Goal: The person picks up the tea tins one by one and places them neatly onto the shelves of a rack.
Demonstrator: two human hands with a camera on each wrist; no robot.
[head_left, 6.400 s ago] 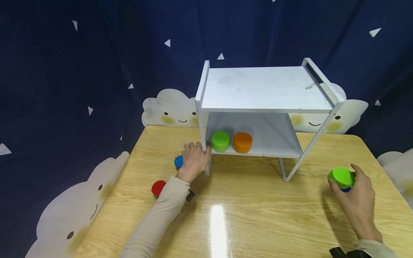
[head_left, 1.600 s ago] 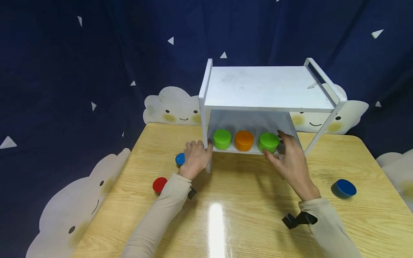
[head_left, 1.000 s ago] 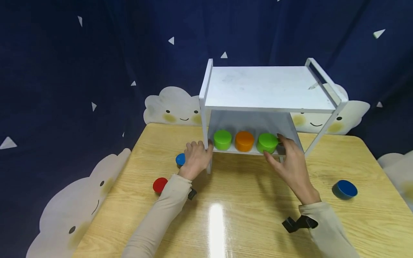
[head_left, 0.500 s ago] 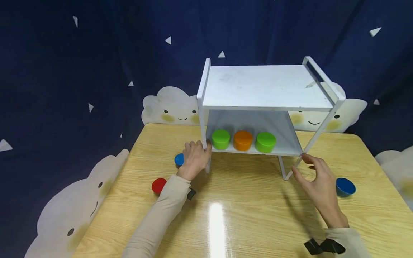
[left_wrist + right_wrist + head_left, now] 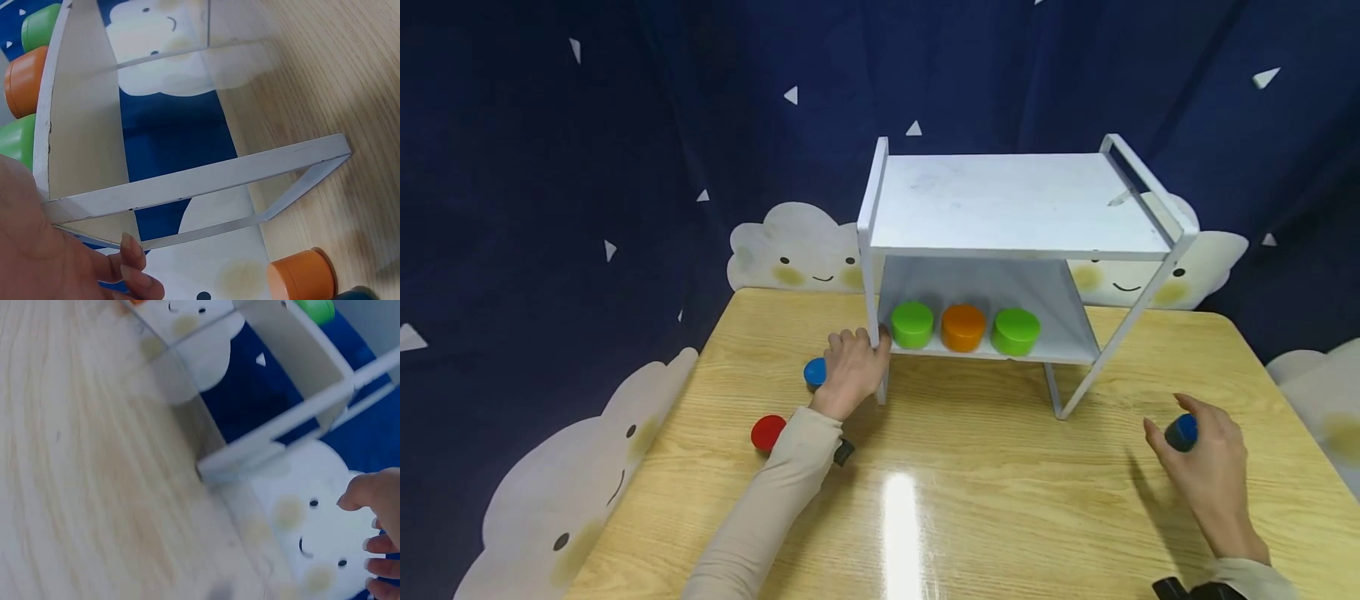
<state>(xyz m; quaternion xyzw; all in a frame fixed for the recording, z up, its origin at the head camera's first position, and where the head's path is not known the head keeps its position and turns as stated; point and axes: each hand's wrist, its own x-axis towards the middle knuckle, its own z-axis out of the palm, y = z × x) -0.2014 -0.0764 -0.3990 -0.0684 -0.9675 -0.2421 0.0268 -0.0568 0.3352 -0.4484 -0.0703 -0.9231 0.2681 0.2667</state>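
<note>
Gripping white rack (image 5: 1000,200) at left front post (image 5: 870,292) with left hand (image 5: 852,367); presenting right hand (image 5: 1210,467) with thumb and fingers parted about partly hidden blue cylinder (image 5: 1182,432), right of rack; cannot confirm contact; counted orange cylinder (image 5: 963,328) between two green cylinders (image 5: 912,325).

Navy curtain (image 5: 700,83) is hanging behind, white triangles (image 5: 792,96) are dotting it, smiling clouds (image 5: 797,237) are bordering the wooden table (image 5: 1015,500)
</note>
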